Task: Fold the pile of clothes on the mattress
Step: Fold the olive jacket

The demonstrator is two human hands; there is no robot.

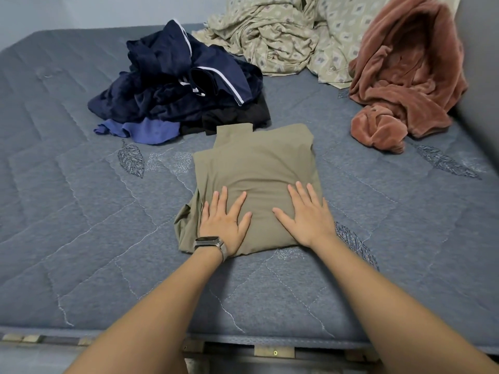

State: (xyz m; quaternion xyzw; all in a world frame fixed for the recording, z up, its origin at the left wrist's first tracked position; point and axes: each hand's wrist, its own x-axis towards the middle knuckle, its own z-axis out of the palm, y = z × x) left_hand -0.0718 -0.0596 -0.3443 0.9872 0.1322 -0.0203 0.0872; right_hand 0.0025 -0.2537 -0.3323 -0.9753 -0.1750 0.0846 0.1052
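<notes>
Blue-grey quilted mattress (81, 201), stitched with wavy lines and leaf shapes, filling most of the view; pale wall (108, 9) behind, wooden slats (274, 352) showing under the near edge.

Folded olive-green garment (256, 168) lying flat near the middle of the mattress, roughly rectangular, some loose cloth sticking out at its near left corner. Left hand (225, 221) pressed flat on the near left part of the garment, fingers (221, 197) straight and spread, gripping nothing. Right hand (307, 214) flat on the near right part, fingers likewise straight and spread, palm down, holding nothing. Watch (210, 242) with a grey band on the left wrist. Both forearms bare, reaching in from the bottom edge.

Unfolded pile of dark clothes (178, 87) just beyond the folded garment, to the left: navy pieces with white stripes on top, a lighter blue piece (145, 132) poking out at the near left, a black piece (237, 117) at the near right touching the far edge of the olive garment. Crumpled beige patterned sheet (283, 41) further back. Rust-pink fluffy blanket (405, 76) heaped at the far right, well apart from the hands.
</notes>
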